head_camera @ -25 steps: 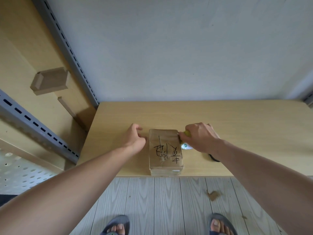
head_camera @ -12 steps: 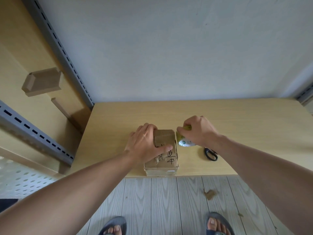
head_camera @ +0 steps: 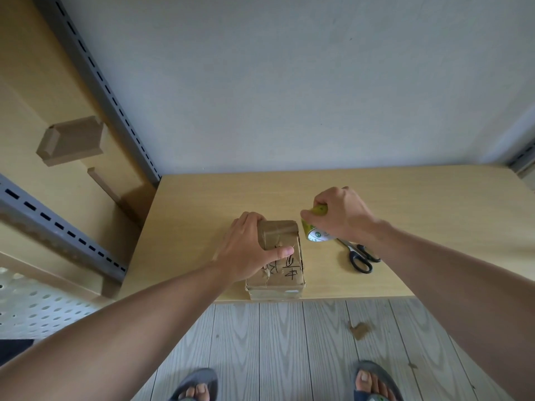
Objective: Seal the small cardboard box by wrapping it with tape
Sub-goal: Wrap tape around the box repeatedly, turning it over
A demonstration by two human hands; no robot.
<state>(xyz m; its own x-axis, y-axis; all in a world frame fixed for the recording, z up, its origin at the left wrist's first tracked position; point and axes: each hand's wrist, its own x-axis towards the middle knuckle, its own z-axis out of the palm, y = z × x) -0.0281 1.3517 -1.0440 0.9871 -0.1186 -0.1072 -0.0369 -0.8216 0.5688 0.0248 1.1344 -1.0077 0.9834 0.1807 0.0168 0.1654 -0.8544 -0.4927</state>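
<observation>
A small brown cardboard box [head_camera: 285, 266] with black handwriting on top sits at the front edge of the wooden table [head_camera: 405, 204]. My left hand [head_camera: 248, 250] grips its left side, the thumb lying across the top and the fingers curled over the far left corner. Just right of the box, my right hand [head_camera: 340, 217] holds a roll of yellowish tape [head_camera: 314, 228] tilted above the table. Whether a strip of tape runs from the roll to the box is too faint to tell.
Black-handled scissors [head_camera: 359, 256] lie on the table right of the tape roll, partly under my right wrist. A grey wall backs the table. A slotted metal shelf upright [head_camera: 95, 79] and wooden panels stand at the left. The floor holds a cardboard scrap [head_camera: 359, 328].
My left hand moved from the table beside the box onto the box and now grips it. My right hand drew the tape roll a little rightward, uncovering the scissors.
</observation>
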